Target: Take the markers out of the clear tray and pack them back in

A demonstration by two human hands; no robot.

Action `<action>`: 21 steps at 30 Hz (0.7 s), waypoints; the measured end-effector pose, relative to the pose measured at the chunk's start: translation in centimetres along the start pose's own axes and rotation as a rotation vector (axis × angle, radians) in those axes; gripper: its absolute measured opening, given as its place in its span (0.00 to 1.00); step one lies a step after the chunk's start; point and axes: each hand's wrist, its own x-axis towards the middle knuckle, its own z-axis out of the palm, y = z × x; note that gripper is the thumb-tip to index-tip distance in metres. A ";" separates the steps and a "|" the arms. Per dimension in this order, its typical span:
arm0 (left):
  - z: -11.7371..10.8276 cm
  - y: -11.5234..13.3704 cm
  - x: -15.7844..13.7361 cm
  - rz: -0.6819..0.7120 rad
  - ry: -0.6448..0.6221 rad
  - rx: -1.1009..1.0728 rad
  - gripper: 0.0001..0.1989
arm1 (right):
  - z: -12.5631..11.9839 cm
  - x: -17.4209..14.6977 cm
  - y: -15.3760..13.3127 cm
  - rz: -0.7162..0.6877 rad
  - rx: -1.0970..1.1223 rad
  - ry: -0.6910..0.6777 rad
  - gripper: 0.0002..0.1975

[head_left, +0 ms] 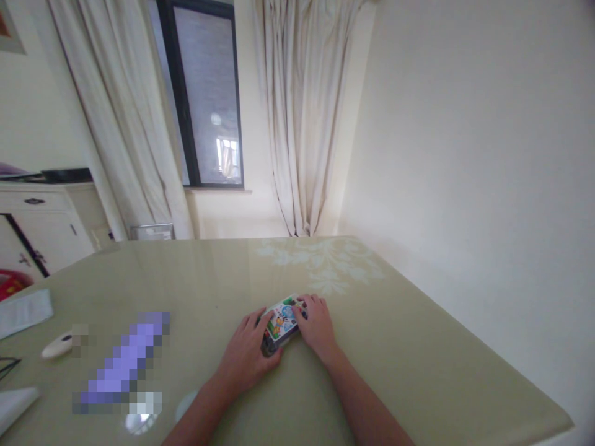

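Observation:
A small dark-sided box (281, 321) with a colourful cartoon picture on top rests on the green tabletop, turned at a slant. My left hand (250, 350) grips its near left end, thumb low by the front side and fingers over the far edge. At the right end, my right hand (318, 326) is wrapped over the box with its fingers bent around the corner. Both hands cover the ends, so only the middle of the picture shows. Whether the box has a lid I cannot tell.
The table (418, 347) runs along a white wall at the right. To the left lie a pixelated purple object (125, 359), a white oval device (56, 345), a folded pale cloth or paper (25, 311) and a dark cable (8, 367). Curtains (307, 124) and a window stand behind.

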 end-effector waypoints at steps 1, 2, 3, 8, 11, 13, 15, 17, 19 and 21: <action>0.0 0.0 0.0 -0.007 0.000 0.007 0.37 | 0.0 0.0 0.0 -0.001 0.013 0.003 0.12; 0.0 0.0 0.0 -0.015 -0.002 0.012 0.36 | 0.1 -0.1 0.1 -0.001 0.023 0.006 0.12; 0.0 0.1 0.0 -0.021 -0.005 0.016 0.36 | 0.1 -0.1 0.1 -0.002 0.031 0.010 0.12; -0.3 0.6 0.0 -0.023 0.001 0.029 0.35 | 0.6 -0.2 0.1 -0.010 0.026 0.013 0.13; -0.5 1.0 0.0 -0.022 0.007 0.044 0.34 | 0.7 -0.3 0.1 -0.011 0.032 0.011 0.13; -0.7 1.2 0.0 -0.027 0.004 0.048 0.34 | 0.6 -0.3 0.0 -0.010 0.040 0.006 0.13; -0.9 1.4 0.0 -0.031 0.005 0.049 0.35 | 0.6 -0.2 0.0 -0.010 0.048 0.005 0.13; -1.1 1.4 0.0 -0.035 0.001 0.042 0.34 | 0.6 -0.2 0.1 -0.011 0.053 0.006 0.13; -1.2 1.3 0.0 -0.040 -0.026 0.030 0.36 | 0.6 -0.1 0.1 -0.012 0.047 0.003 0.13; -1.6 0.9 0.1 -0.055 -0.067 0.027 0.40 | 0.6 -0.1 0.2 -0.011 0.038 -0.004 0.13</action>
